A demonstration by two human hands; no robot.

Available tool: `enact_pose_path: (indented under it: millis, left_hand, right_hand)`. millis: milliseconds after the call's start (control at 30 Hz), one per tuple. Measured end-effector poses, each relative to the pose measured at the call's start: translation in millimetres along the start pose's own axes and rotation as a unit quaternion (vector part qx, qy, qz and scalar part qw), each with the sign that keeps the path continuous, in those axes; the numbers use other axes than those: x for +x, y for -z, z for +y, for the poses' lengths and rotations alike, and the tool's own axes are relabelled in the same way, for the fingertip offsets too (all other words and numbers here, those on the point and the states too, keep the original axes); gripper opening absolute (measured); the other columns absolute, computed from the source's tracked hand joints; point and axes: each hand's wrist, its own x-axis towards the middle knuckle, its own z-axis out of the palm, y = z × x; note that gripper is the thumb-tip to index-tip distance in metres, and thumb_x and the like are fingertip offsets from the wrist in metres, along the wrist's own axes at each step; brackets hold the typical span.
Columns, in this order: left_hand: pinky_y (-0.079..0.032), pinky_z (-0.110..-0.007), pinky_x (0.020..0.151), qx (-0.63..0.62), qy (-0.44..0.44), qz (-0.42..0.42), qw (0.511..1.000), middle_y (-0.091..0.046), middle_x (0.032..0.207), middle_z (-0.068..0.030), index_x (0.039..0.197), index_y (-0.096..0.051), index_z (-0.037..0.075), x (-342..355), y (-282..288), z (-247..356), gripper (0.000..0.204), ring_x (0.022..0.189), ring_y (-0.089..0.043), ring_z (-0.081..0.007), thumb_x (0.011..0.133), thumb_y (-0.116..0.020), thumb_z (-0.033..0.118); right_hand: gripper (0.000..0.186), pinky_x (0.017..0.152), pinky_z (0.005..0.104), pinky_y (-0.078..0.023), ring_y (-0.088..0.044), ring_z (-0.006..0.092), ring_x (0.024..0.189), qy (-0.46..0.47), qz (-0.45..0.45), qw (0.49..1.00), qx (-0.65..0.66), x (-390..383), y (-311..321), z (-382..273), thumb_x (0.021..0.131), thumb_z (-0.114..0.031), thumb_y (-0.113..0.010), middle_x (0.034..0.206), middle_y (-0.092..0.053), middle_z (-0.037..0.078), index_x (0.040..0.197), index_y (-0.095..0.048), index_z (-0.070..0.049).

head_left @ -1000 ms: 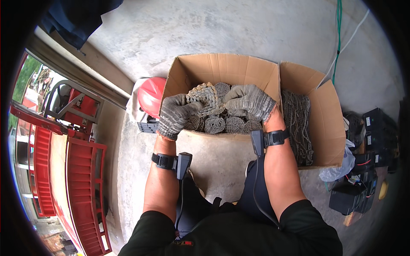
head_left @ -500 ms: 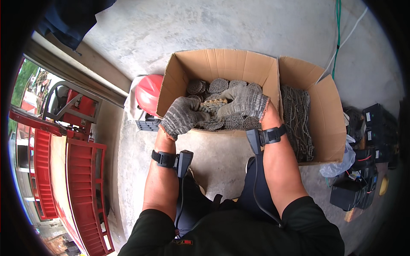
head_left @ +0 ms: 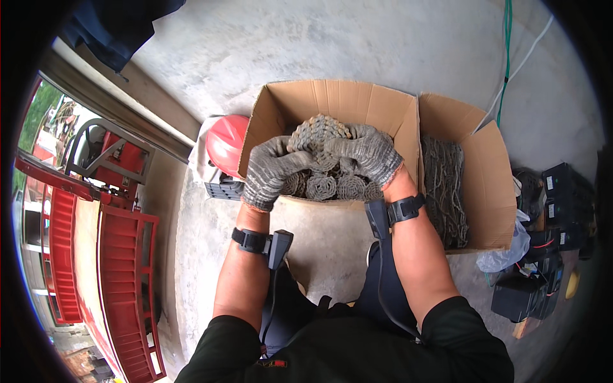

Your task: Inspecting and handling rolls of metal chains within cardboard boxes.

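Observation:
My left hand (head_left: 269, 171) and my right hand (head_left: 370, 152), both in grey knitted work gloves, grip a rusty grey roller chain (head_left: 319, 133) from its two sides. The chain is bunched up, its rows of links facing me, over the open cardboard box (head_left: 341, 96). Below it in the box lie several rolled-up chains (head_left: 320, 187), packed side by side as round coils. Gloved fingers hide part of the held chain's edges. Both wrists carry a black strap with a small device.
A second cardboard box (head_left: 488, 185) with long chains (head_left: 444, 191) laid lengthwise adjoins on the right. Left of the first box sits a red helmet (head_left: 226, 143). Black cases (head_left: 560, 191) and a plastic bag (head_left: 507, 250) lie far right; a red metal vehicle (head_left: 124, 281) stands left.
The chain between my hands has come up higher in view, showing more of its links. My left hand has turned more upright, and the coils beneath show more.

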Motion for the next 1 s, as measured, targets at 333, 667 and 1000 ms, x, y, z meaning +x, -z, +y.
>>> enact_pose_path:
  millis: [333,667,1000]
  left_hand:
    - [-0.054,-0.024,0.067,-0.010,-0.032,0.062,0.998,-0.072,0.089,-0.0041,0.104,-0.072,-0.004,-1,-23,4,0.017,0.074,-0.064,-0.0080,0.089,-0.071,0.003]
    - [-0.057,-0.025,0.065,0.016,-0.017,0.096,0.995,-0.073,0.094,-0.0070,0.110,-0.070,-0.004,0,-4,10,0.022,0.073,-0.066,-0.0110,0.090,-0.069,0.004]
    - [-0.058,-0.026,0.066,0.039,-0.002,0.069,0.997,-0.073,0.095,-0.0072,0.110,-0.070,-0.004,0,2,8,0.024,0.076,-0.067,-0.0111,0.088,-0.071,0.004]
  right_hand:
    - [0.026,0.059,0.0234,-0.050,-0.062,0.0097,0.071,-0.074,-0.035,0.995,0.048,6,2,7,0.085,-0.015,-0.078,0.090,-0.070,0.005,0.106,-0.069,-0.002]
    - [0.022,0.063,0.0255,-0.051,-0.062,0.0098,0.068,-0.089,-0.053,0.988,-0.118,1,27,12,0.081,-0.016,-0.078,0.086,-0.073,0.003,0.098,-0.076,-0.003]
    - [0.023,0.062,0.0239,-0.052,-0.065,0.0098,0.074,-0.070,0.040,0.996,0.032,1,33,6,0.085,-0.008,-0.075,0.094,-0.074,0.008,0.106,-0.073,0.001]
